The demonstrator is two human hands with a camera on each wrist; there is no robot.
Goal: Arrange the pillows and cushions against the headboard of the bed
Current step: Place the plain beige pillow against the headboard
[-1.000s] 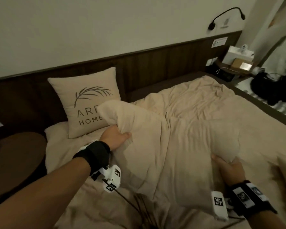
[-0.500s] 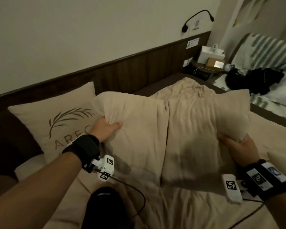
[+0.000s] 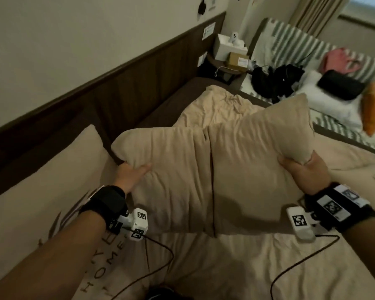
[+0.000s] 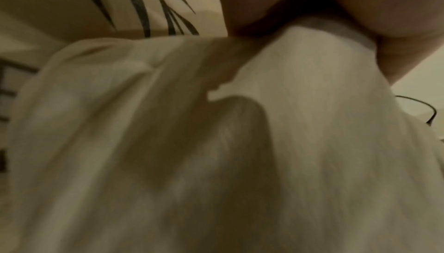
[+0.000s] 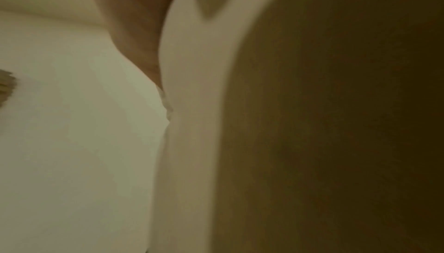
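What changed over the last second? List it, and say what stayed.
The plain pillow has been lifted off the duvet and carried right, clear of the printed cushion. The camera view swung right too. Unchanged: left hand and right hand still grip its ends; the cushion still leans on the headboard.

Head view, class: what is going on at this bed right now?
A person is making up the bed. Both hands hold one plain beige pillow off the bedding: the left hand grips its left end, the right hand its right end. A printed cushion already leans on the dark wooden headboard to the left. The held pillow is not yet set against the headboard; a crumpled beige duvet lies beyond it.
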